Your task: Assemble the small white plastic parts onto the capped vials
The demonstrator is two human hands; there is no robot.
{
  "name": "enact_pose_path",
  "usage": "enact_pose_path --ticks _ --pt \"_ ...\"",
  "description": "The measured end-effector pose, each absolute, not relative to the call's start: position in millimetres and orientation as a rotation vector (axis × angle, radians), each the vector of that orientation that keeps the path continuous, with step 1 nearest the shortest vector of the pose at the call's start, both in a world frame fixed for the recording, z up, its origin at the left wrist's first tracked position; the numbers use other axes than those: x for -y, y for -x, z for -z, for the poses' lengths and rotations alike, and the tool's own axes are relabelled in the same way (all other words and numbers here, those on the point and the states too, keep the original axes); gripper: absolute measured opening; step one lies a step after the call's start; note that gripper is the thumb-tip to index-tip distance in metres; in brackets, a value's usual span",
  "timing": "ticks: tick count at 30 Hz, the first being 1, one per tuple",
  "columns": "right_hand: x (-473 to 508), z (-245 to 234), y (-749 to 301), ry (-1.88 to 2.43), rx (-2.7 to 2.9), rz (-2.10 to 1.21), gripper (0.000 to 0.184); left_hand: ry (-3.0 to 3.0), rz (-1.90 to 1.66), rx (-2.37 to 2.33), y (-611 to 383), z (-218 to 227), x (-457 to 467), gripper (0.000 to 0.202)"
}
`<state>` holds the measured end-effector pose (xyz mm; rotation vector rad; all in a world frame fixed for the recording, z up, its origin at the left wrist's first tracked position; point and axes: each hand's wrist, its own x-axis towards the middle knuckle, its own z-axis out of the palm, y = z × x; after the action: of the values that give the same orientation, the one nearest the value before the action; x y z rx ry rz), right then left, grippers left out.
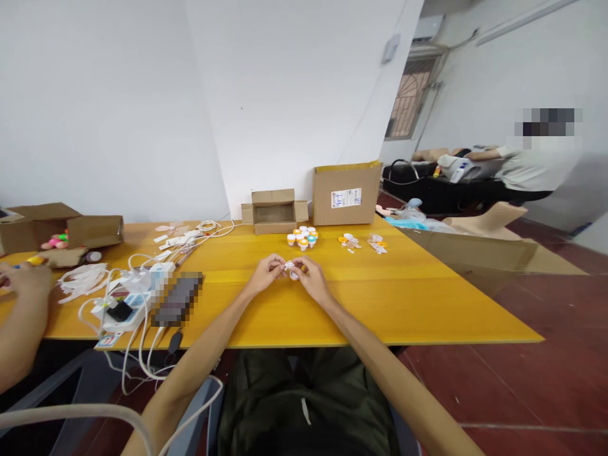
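Over the middle of the yellow table, my left hand [268, 272] and my right hand [308, 276] meet fingertip to fingertip. Between them is a small white plastic piece [288, 265], pinched by the fingers of both hands. Its exact kind is too small to make out. A small round whitish part [294, 276] shows just below it, by my right fingers. Just beyond my hands stands a cluster of small white cups with orange, white and blue tops [304, 238]. To the right lie loose orange, white and clear parts [350, 241], with a second small pile [379, 244] beside them.
Behind the cups are an open cardboard box [274, 218] and a larger closed carton [346, 196]. A power strip [137, 297] with tangled white cables and a dark phone [178, 299] lie left. A co-worker's hand [28, 278] works at the far left; another person sits at right.
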<state>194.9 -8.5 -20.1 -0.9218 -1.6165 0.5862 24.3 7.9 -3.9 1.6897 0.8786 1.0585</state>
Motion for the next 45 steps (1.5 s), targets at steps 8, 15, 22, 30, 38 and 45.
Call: enact_pose_path --ticks 8,15,22,30,38,45 --pt "9.3 19.3 -194.0 0.915 1.593 -0.645 0.014 -1.679 -1.043 -0.86 -23.9 0.0 -5.2 0.035" --pt "9.8 18.6 -193.1 0.906 1.589 -0.665 0.015 -1.67 -1.048 -0.868 -24.8 0.9 -6.1 0.037" --pt "8.3 19.4 -193.3 0.911 1.57 -0.658 0.015 -1.644 -1.038 -0.858 -24.3 -1.8 -3.4 0.037" --pt "9.9 18.9 -192.7 0.907 1.574 -0.656 0.016 -1.641 -1.077 -0.882 -26.1 2.9 -7.5 0.031" --pt "7.8 19.6 -193.1 0.889 1.563 -0.637 0.016 -1.634 -1.072 -0.907 -25.2 2.7 -8.6 0.029" --pt "8.8 17.9 -193.5 0.888 1.574 -0.701 0.017 -1.644 -1.066 -0.908 -25.1 1.9 -7.8 0.029"
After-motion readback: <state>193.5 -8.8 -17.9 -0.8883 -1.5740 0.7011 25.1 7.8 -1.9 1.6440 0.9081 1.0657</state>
